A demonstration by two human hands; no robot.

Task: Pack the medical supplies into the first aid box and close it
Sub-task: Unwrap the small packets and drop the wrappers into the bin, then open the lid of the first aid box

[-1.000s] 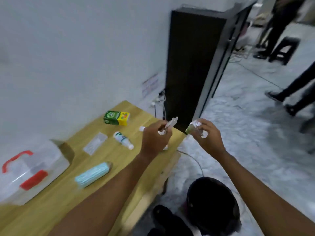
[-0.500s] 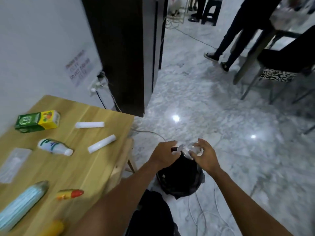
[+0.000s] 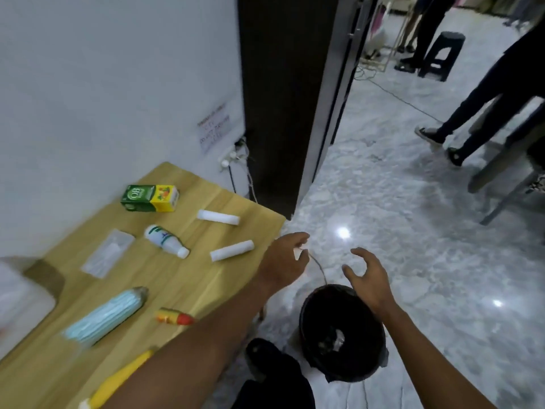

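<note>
A wooden table is set against a white wall. Laid on it are a green and yellow carton, two white rolls, a small white bottle, a clear flat packet, a bundle of blue masks, a small yellow and red tube and a yellow tube near the front edge. The corner of a pale plastic box is seen at the left.

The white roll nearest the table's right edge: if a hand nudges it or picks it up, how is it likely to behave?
The white roll is a cylinder lying on its side, so a nudge would probably send it rolling, perhaps off the nearby table edge. It looks like soft wrapped gauze, so likely light and slightly squashy. Its matte surface suggests it is not slippery.
</note>
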